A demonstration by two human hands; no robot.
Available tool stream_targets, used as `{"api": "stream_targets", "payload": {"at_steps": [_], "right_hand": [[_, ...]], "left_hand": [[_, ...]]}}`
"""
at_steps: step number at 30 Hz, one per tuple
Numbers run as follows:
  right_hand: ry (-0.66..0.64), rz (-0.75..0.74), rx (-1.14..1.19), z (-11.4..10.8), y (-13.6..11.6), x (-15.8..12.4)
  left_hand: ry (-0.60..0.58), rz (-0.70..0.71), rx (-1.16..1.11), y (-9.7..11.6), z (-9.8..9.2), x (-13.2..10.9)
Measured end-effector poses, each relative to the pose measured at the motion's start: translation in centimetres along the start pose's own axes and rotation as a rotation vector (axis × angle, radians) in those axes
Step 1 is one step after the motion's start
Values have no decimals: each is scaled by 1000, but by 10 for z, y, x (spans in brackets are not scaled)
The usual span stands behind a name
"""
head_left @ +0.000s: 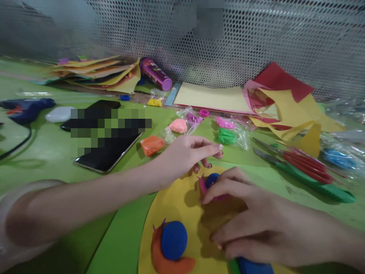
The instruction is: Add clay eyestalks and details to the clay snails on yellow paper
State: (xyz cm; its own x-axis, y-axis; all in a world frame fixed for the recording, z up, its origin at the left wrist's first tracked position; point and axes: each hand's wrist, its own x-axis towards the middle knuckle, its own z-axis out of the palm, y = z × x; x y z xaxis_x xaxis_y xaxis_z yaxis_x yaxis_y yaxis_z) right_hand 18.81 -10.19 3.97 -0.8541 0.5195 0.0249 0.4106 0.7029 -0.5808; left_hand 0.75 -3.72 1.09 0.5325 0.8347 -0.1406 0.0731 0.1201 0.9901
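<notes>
Both hands are over the yellow paper sheet (182,198) at the near edge of the green worktop (51,152). The right hand (251,217) comes in from the near right corner and curls over a small clay snail (211,182), pink body with a blue shell. Its fingertips are pinched narrow on the figure, the index finger draped over the pink part. The left hand (185,154) reaches across from the near left side, fingers loosely extended, thumb and forefinger close together. Whether it holds a scrap of clay, I cannot tell.

Here is the key relation: the small snail lies just below and slightly right of the left hand's fingertips and directly under the right hand's fingers, so the right hand is nearer and already touching. The snail's body seems to run roughly left to right, though it is mostly covered.

Closer to the near edge sits a bigger snail (171,247), orange body with a blue shell, apart from both hands. Another blue lump (253,266) peeks from beneath the right wrist.

Farther back lie a phone (110,154), bagged clay in orange (152,145) and green (226,136), and red-handled scissors (302,163) toward the right edge.
</notes>
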Motion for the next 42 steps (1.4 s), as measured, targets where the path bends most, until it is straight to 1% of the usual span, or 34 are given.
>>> {"api": "stream_targets", "payload": {"at_steps": [3,5,10,12,16,19,23,26,27,29,32,34,36,39,42], "right_hand": [[72,-30,23,-1,0,-7],[81,-67,1,-1,1,-11],[-67,-90,-156,-3,-1,-10],[-88,-92,-188,-3,-2,-10],[0,-98,-180,-3,-3,-12],[-6,-94,-207,-1,-2,-15],[107,-92,-187,5,1,-18],[105,-102,-159,9,3,-20],[128,-99,-138,9,2,-20],[254,-90,-106,9,2,-19],[554,0,-213,7,3,-16],[702,77,-302,7,6,-13],[750,101,-359,9,10,-10],[745,95,-426,12,13,-8],[748,79,-468,13,9,-8]], "left_hand": [[6,-10,-7,0,0,0],[-2,-3,-17,-1,0,0],[-29,27,-34,-3,-2,2],[-23,31,-35,-3,-2,2],[-9,39,-37,-3,-2,2],[-14,34,-50,-2,-1,1],[3,64,-63,-1,-1,1],[40,75,-47,-2,-1,1],[49,74,-49,-2,-2,1],[41,75,-68,-4,-2,1],[-29,78,-68,-4,0,0],[-78,70,-58,-2,1,-3],[-113,61,-53,0,3,-5],[-151,53,-22,2,5,-8],[-159,45,26,2,6,-10]]}}
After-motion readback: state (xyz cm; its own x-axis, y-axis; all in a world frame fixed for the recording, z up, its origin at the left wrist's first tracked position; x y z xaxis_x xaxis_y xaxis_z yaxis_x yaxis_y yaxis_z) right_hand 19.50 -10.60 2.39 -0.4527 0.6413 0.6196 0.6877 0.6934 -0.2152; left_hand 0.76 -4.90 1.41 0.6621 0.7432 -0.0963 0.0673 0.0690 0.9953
